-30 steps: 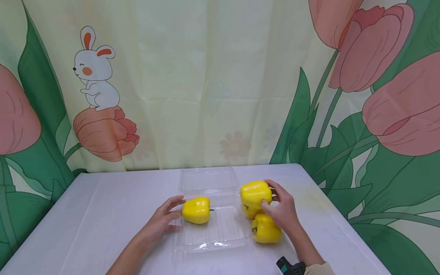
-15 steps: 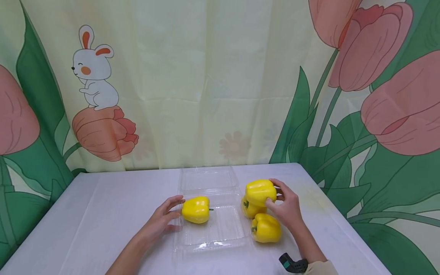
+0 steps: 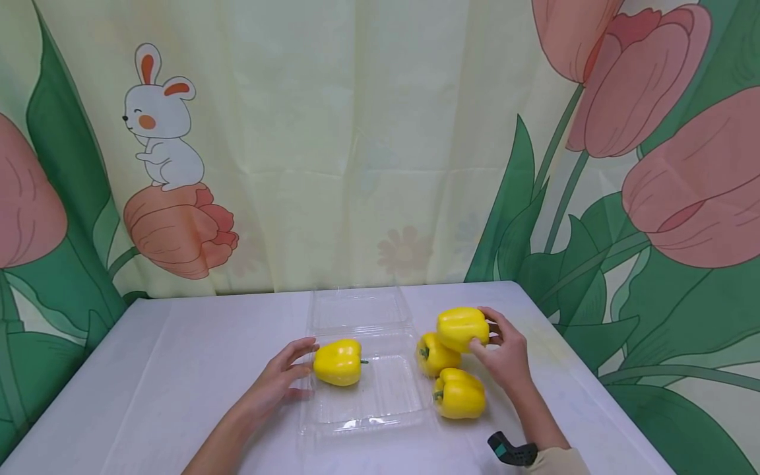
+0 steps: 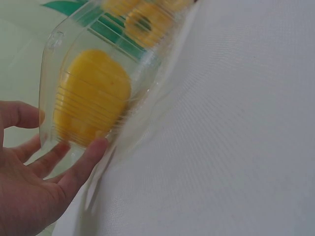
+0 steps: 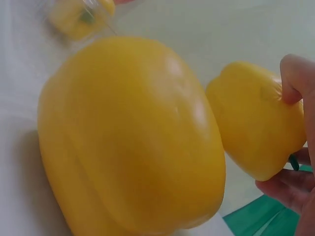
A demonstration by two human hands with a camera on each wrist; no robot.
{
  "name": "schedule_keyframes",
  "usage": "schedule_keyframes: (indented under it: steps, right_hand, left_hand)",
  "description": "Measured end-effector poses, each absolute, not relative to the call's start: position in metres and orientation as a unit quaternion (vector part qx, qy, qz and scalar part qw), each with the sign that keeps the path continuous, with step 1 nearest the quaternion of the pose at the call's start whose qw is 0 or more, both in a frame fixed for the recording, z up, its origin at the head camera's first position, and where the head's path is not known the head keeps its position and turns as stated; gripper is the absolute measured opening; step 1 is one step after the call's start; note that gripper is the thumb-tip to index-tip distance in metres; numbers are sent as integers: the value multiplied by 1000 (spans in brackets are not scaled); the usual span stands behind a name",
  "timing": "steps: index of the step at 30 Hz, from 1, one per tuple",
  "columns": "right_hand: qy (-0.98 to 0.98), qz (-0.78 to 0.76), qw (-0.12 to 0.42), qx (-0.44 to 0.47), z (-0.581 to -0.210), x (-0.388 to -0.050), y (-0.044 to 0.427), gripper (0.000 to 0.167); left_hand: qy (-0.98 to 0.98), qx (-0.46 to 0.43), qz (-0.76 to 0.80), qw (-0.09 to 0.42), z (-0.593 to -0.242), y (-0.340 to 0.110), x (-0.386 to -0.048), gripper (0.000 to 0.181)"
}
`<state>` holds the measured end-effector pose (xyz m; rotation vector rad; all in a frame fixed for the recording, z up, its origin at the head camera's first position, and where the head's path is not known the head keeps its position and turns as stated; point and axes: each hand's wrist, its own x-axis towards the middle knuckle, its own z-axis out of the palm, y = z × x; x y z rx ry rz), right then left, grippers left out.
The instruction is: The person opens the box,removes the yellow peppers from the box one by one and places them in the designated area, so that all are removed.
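Observation:
A clear plastic container [image 3: 386, 389] lies unfolded on the table, one yellow pepper [image 3: 338, 362] in its left part, stem pointing right. At its left wall rests my left hand [image 3: 278, 379], fingers spread and touching the plastic; the left wrist view shows the fingertips against the container wall [image 4: 49, 93]. My right hand [image 3: 506, 351] holds a second yellow pepper [image 3: 462, 329] between thumb and fingers, above and behind two others. Those two, a rear pepper [image 3: 438, 355] and a front pepper [image 3: 460, 394], sit beside the container's right edge. In the right wrist view the held pepper [image 5: 258, 120] has its stem towards the palm.
The container's lid [image 3: 361, 310] lies flat behind its base. A white cloth covers the table [image 3: 178, 369], and a curtain [image 3: 309, 145] printed with a rabbit and tulips hangs behind it. The right wrist wears a black band [image 3: 512, 451].
My right hand has moved to the right with its pepper, uncovering more of the rear pepper beneath. The left hand and the pepper in the container have stayed in place.

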<state>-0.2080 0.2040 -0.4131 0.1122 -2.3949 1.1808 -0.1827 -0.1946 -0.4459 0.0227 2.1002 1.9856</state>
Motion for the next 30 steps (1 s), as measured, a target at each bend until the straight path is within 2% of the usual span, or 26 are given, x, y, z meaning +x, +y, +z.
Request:
schedule_keyframes:
  steps: [17, 30]
  right_hand:
    - [-867, 436, 241, 7, -419, -212, 216, 58]
    - [-879, 428, 208, 23, -417, -214, 225, 59]
  left_hand:
    - [720, 6, 682, 130, -447, -194, -184, 53]
    - [722, -4, 680, 128, -448, -194, -186, 53]
